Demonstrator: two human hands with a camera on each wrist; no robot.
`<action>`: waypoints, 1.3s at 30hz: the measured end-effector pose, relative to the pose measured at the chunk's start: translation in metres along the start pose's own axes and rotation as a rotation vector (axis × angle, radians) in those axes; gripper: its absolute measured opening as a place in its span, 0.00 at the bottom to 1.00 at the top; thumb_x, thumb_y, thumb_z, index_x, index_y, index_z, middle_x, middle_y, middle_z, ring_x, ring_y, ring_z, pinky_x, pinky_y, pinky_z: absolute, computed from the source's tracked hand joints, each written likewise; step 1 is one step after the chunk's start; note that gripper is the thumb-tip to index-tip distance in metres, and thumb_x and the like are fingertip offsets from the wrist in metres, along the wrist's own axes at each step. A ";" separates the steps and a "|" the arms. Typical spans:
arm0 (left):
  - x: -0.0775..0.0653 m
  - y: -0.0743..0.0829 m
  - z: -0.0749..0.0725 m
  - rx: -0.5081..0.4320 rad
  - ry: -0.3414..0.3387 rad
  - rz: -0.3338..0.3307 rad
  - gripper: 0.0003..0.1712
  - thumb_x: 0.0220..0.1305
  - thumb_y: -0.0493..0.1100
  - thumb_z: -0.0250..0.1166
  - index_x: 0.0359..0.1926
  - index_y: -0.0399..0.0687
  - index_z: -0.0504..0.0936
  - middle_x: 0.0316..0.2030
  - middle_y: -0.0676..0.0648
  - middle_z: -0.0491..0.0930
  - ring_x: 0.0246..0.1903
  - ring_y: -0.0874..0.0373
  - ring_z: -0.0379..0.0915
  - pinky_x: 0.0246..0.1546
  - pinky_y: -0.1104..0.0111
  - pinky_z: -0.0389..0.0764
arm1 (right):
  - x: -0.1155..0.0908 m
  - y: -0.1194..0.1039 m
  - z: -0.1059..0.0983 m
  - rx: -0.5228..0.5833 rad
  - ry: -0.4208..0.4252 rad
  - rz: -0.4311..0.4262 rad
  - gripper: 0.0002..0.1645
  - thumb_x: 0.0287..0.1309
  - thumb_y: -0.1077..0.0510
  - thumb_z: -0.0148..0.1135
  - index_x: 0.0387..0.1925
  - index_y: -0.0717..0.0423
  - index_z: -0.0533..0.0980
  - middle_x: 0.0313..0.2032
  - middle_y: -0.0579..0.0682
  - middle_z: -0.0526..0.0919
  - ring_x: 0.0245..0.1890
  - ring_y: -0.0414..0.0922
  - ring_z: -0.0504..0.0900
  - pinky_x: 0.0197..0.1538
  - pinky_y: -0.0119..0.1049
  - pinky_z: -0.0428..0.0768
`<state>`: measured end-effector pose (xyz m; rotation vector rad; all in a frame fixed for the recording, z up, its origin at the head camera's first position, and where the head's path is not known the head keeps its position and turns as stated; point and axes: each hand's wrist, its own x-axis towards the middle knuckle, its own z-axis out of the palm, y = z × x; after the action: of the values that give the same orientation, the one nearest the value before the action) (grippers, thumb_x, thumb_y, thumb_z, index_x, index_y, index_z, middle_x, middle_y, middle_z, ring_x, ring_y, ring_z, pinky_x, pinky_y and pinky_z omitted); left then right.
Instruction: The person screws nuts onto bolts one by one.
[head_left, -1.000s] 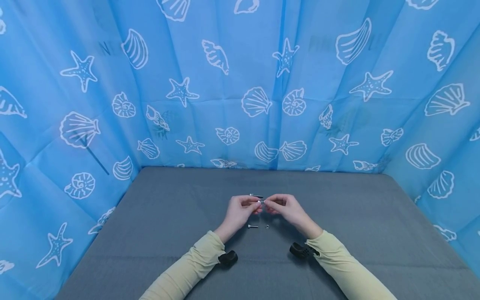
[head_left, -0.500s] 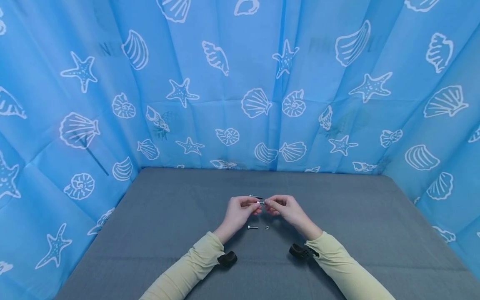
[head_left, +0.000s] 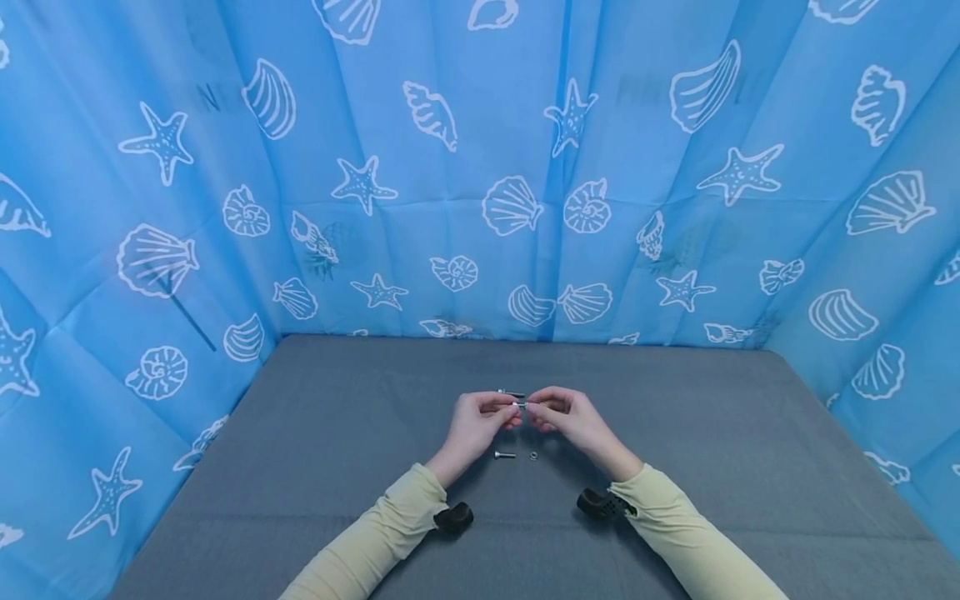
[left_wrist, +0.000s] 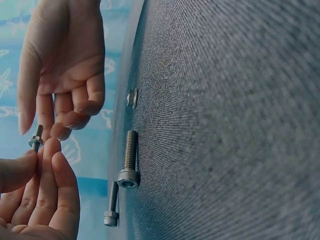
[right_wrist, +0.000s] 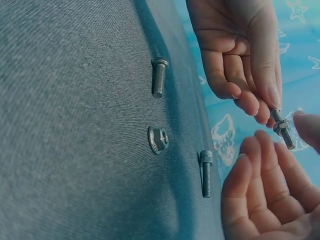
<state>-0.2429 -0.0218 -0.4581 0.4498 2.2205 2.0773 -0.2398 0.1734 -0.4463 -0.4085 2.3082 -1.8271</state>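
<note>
My left hand [head_left: 477, 418] pinches a small metal bolt [right_wrist: 287, 139] between thumb and fingers, just above the table. Partway along the bolt's thread sits a nut [right_wrist: 281, 126]. Around the bolt's free end is my right hand [head_left: 576, 419]; its thumb and fingers are spread apart, with a gap to the bolt in the right wrist view. Beneath the hands, on the near side, lie a loose socket-head bolt [right_wrist: 159, 78] and a flange nut [right_wrist: 158, 139]. Beyond the hands rests another bolt [right_wrist: 206, 175], with a nut up against its head.
A grey cloth-covered table [head_left: 360, 417] spreads out under both arms. Blue curtains [head_left: 465, 167] with shell and starfish prints hang behind it and at both sides. Black wrist devices [head_left: 454, 518] sit under the sleeves, close above the cloth.
The fingers of my right hand shift slightly around the bolt's end. My left hand keeps its hold in nearly the same place, and the parts on the table stay put.
</note>
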 end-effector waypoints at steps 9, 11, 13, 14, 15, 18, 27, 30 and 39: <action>-0.003 0.004 0.000 0.007 -0.001 0.008 0.12 0.62 0.33 0.65 0.45 0.28 0.82 0.34 0.41 0.85 0.33 0.51 0.83 0.36 0.62 0.85 | 0.001 0.000 0.002 0.008 -0.020 0.007 0.19 0.66 0.55 0.58 0.48 0.69 0.75 0.40 0.59 0.83 0.41 0.52 0.82 0.47 0.51 0.81; -0.003 0.003 0.000 0.012 0.005 0.011 0.12 0.62 0.34 0.65 0.44 0.29 0.82 0.33 0.41 0.85 0.33 0.51 0.84 0.36 0.63 0.85 | 0.000 -0.001 0.003 0.018 -0.017 0.012 0.20 0.67 0.54 0.58 0.48 0.69 0.75 0.40 0.60 0.83 0.41 0.52 0.82 0.47 0.51 0.81; -0.002 0.003 0.000 0.009 0.006 0.012 0.11 0.62 0.33 0.65 0.44 0.30 0.83 0.33 0.41 0.85 0.33 0.51 0.84 0.36 0.63 0.85 | 0.001 0.000 0.003 0.046 -0.017 0.006 0.20 0.66 0.56 0.59 0.50 0.70 0.74 0.41 0.61 0.82 0.41 0.52 0.82 0.47 0.51 0.81; -0.002 0.002 0.000 0.010 0.006 0.007 0.11 0.62 0.33 0.65 0.44 0.30 0.83 0.34 0.41 0.85 0.33 0.50 0.84 0.36 0.63 0.85 | 0.001 0.000 0.003 0.051 -0.013 -0.003 0.19 0.65 0.58 0.60 0.50 0.71 0.73 0.40 0.61 0.82 0.41 0.52 0.83 0.46 0.50 0.82; -0.002 0.002 0.000 0.006 0.004 0.007 0.11 0.62 0.34 0.65 0.44 0.31 0.83 0.33 0.42 0.85 0.33 0.51 0.84 0.35 0.65 0.84 | 0.002 0.000 0.003 0.047 -0.009 -0.011 0.19 0.64 0.59 0.60 0.50 0.71 0.73 0.41 0.61 0.82 0.40 0.51 0.83 0.46 0.48 0.82; 0.000 0.000 0.001 0.003 0.003 0.007 0.11 0.62 0.33 0.65 0.44 0.30 0.82 0.34 0.40 0.85 0.34 0.49 0.84 0.35 0.65 0.84 | 0.002 0.000 0.003 0.024 -0.009 -0.014 0.18 0.64 0.59 0.60 0.48 0.70 0.74 0.40 0.60 0.83 0.40 0.49 0.83 0.45 0.46 0.83; -0.002 0.002 0.000 0.013 0.007 0.002 0.10 0.62 0.31 0.64 0.44 0.30 0.83 0.34 0.37 0.84 0.34 0.45 0.83 0.36 0.60 0.84 | 0.002 0.001 0.003 -0.006 -0.012 0.001 0.18 0.65 0.57 0.59 0.49 0.68 0.74 0.40 0.61 0.82 0.38 0.51 0.82 0.43 0.49 0.82; -0.001 -0.001 0.000 0.010 0.007 -0.002 0.10 0.62 0.33 0.65 0.43 0.32 0.83 0.34 0.41 0.85 0.33 0.49 0.83 0.35 0.64 0.84 | 0.003 0.001 0.004 -0.033 -0.007 -0.008 0.17 0.64 0.58 0.60 0.48 0.68 0.76 0.39 0.59 0.83 0.37 0.50 0.82 0.43 0.49 0.82; -0.001 -0.003 -0.001 0.019 0.009 0.020 0.10 0.62 0.34 0.65 0.43 0.32 0.83 0.32 0.44 0.85 0.32 0.53 0.84 0.34 0.67 0.84 | 0.002 -0.003 0.005 -0.016 0.008 -0.008 0.18 0.66 0.57 0.59 0.46 0.70 0.76 0.37 0.59 0.83 0.36 0.48 0.82 0.41 0.47 0.83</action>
<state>-0.2429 -0.0228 -0.4608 0.4674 2.2510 2.0739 -0.2402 0.1670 -0.4446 -0.4137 2.3319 -1.8182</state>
